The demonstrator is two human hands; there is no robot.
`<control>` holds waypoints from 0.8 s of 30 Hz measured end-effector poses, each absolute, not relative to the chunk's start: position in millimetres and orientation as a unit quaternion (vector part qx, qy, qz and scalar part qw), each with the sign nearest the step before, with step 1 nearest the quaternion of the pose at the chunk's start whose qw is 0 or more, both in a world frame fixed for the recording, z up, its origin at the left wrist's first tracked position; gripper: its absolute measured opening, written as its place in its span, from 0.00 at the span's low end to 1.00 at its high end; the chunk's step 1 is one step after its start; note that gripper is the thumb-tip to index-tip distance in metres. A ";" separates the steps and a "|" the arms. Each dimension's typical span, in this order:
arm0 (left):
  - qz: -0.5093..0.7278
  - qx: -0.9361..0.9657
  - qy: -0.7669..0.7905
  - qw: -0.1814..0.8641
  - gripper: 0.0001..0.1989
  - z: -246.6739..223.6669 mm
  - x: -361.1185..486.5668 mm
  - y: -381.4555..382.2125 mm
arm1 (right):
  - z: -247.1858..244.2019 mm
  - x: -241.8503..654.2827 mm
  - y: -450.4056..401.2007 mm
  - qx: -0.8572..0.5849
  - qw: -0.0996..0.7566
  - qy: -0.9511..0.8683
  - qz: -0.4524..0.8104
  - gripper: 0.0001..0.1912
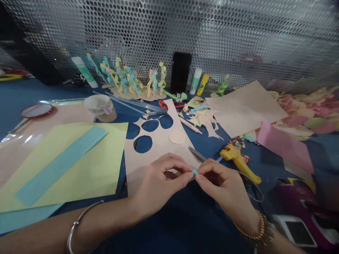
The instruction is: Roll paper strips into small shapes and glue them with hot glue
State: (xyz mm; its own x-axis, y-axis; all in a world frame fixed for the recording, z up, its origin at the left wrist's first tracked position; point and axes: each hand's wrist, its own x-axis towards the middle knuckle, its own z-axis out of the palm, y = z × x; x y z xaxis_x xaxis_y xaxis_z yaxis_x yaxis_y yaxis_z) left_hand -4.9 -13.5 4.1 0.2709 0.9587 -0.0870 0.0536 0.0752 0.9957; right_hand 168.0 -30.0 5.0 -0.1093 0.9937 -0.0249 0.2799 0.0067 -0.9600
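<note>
Between my fingertips is a tiny piece of blue paper, mostly covered by the fingers. My left hand pinches its left side with thumb and forefinger. From the other side, my right hand grips it the same way. Just beyond the fingers, scissor blades stick out from behind my right hand. Under and behind my left hand lies a pale pink sheet with several round holes cut in it. On that sheet rests a cream paper disc.
Left are a yellow sheet, a blue paper strip and a paper cup. Right lie a yellow glue gun with its cord and pink paper. Behind stand curly paper strips, a phone and glue sticks.
</note>
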 end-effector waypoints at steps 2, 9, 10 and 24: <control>0.387 0.548 0.458 0.583 0.02 4.0 -4.8 -12.5 | 5.5 168.3 -30.4 -0.540 0.390 -0.593 0.453 0.05; 0.344 0.502 0.456 0.649 0.07 5.4 -4.7 -10.7 | 6.1 169.5 -31.4 -0.547 0.377 -0.602 0.444 0.06; 0.344 0.499 0.456 0.651 0.07 5.3 -4.7 -10.5 | 5.9 169.6 -31.3 -0.547 0.378 -0.602 0.443 0.06; 0.344 0.456 0.426 0.701 0.07 2.5 -3.5 -9.6 | 5.3 173.4 -31.2 -0.536 0.386 -0.629 0.410 0.02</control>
